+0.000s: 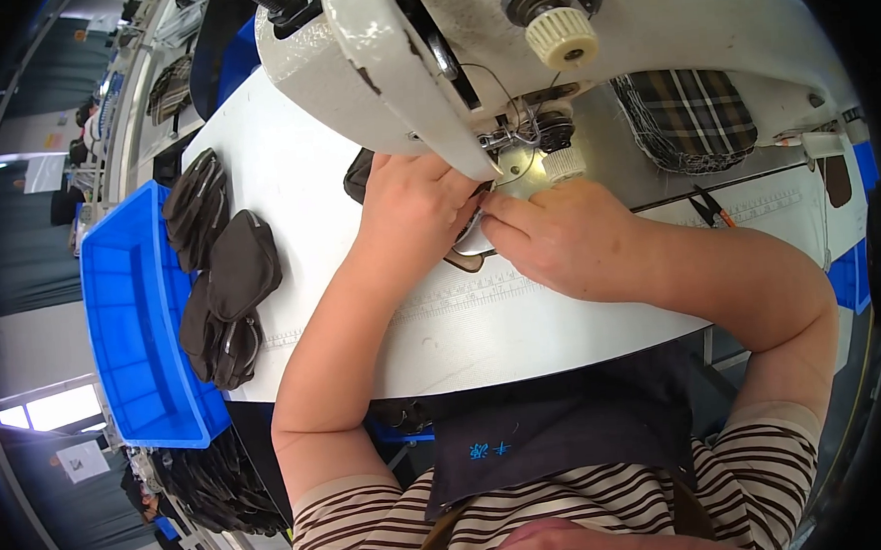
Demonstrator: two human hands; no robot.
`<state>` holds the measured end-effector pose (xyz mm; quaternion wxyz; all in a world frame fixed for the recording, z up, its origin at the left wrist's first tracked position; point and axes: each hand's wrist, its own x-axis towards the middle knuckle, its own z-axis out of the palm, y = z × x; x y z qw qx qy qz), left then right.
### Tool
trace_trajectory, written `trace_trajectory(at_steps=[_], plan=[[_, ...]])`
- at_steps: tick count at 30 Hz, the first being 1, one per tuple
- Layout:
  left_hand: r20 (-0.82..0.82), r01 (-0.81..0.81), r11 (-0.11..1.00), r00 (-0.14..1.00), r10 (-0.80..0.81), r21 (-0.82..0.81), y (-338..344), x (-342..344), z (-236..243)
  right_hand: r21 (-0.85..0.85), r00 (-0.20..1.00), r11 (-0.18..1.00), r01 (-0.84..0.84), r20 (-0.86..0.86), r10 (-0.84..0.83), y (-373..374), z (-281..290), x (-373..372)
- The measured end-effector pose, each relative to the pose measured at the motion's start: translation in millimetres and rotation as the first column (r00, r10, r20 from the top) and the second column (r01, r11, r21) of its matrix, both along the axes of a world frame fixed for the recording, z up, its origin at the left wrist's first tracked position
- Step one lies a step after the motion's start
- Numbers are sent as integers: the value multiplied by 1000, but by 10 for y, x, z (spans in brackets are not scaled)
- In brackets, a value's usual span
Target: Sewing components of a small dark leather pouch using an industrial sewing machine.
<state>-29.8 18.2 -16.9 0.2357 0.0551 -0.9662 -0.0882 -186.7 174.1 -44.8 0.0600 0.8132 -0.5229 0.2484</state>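
Observation:
My left hand (407, 212) is at the head of a white sewing machine (391, 88), its fingers bent over a dark fabric piece (358, 176) that looks like part of a small pouch. Close by on the right, my right hand (563, 234) pinches the near side of the same work beside the presser foot. Between and below the hands a brownish edge (466, 263) of the work shows. My fingers and the machine head hide most of it, and the needle point cannot be made out.
Several dark pouches (244, 265) lie piled on the white tabletop (445, 359) at left, beside a blue bin (108, 292). Plaid fabric pieces (691, 117) rest under the machine arm at right. Small thread snips (711, 208) lie near my right forearm. A ruler scale (491, 294) runs across the table.

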Motion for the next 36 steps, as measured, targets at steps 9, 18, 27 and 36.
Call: trace_trajectory(at_steps=[9,18,27,36], plan=[[58,25,982,998,-14,-187,27,51,102,2,999,1000,13,-32,-12,6,16,1],[89,-63,998,994,61,18,247,98,18,123,967,992,12,-255,20,96,183,2],[43,-32,991,998,38,-133,268,59,59,94,977,996,11,-211,9,123,222,-37],[102,44,972,995,-22,-230,188,73,82,93,977,995,32,-215,-11,160,146,-18]])
